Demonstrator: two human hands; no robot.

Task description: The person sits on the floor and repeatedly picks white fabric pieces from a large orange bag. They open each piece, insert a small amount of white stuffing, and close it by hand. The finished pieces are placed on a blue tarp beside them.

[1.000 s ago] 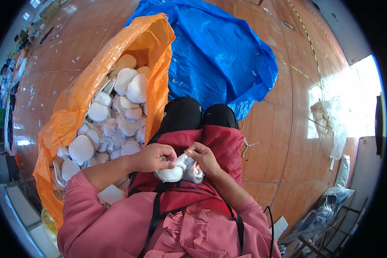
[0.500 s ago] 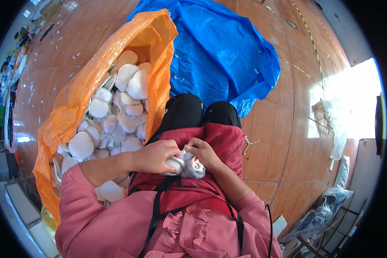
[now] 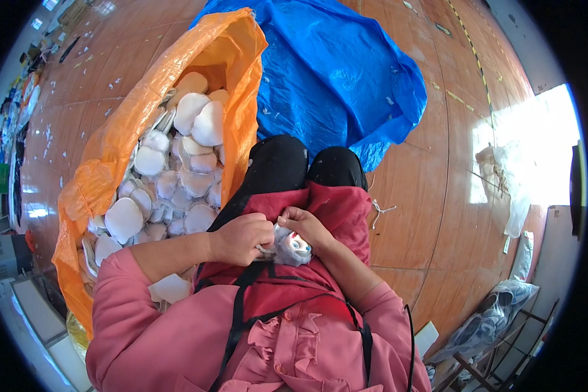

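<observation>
In my lap, on the dark red apron (image 3: 336, 209), lies a small doll head (image 3: 294, 248) with silvery-white hair and a painted face turned up. My right hand (image 3: 307, 227) is closed, thumb and fingertips pinching at the top edge of the head and its hair. My left hand (image 3: 242, 239) is closed in a fist just left of the doll head. Below its fingers a bit of something pale (image 3: 265, 251) shows; what the fingers grip is hidden.
An orange woven sack (image 3: 104, 171) lies open at my left, holding many pale rounded pads (image 3: 124, 220). A blue plastic sheet (image 3: 333, 78) spreads beyond my knees. White string (image 3: 383, 209) lies on the tiled floor at right. A clear plastic bag (image 3: 487, 320) sits at lower right.
My left hand has turned and drawn up into a fist; the pale pads it held beside the doll head are now mostly hidden. The doll head has shifted slightly upward in the picture.
</observation>
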